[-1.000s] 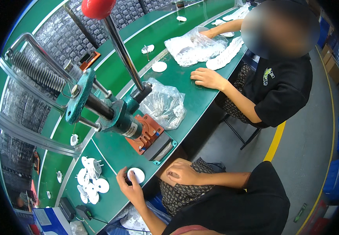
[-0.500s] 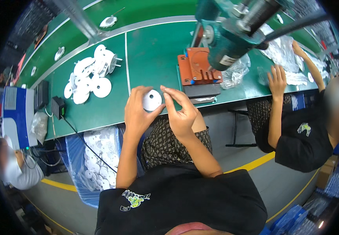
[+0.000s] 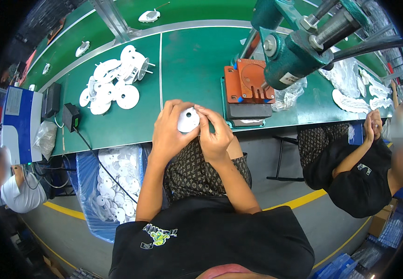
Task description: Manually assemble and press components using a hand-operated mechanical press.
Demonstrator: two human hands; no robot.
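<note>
Both forearms rise from the lap and meet just in front of the edge of the green workbench, elbows bent and tucked close to the body. The left hand curls around a small round white plastic disc with a dark hole in its middle, the thumb and fingers wrapped over its left rim and back. The right hand closes in from the other side, its fingertips pinched on the disc's right edge, so the piece is gripped between the two hands, held over the patterned trousers just short of the bench edge. Beyond the hands, on the bench, sits an orange metal fixture plate under the teal cast-iron hand press. To the left lies a loose heap of flat white plastic discs, and below the bench a blue bin filled with more white discs stands beside the knees. At the right a seated co-worker in a black shirt has both hands raised together. Compared with half a second ago, the hands have kept the same grip on the disc; the view has drifted so the press sits a little further left, and the co-worker's hand is no longer on the bench.
</note>
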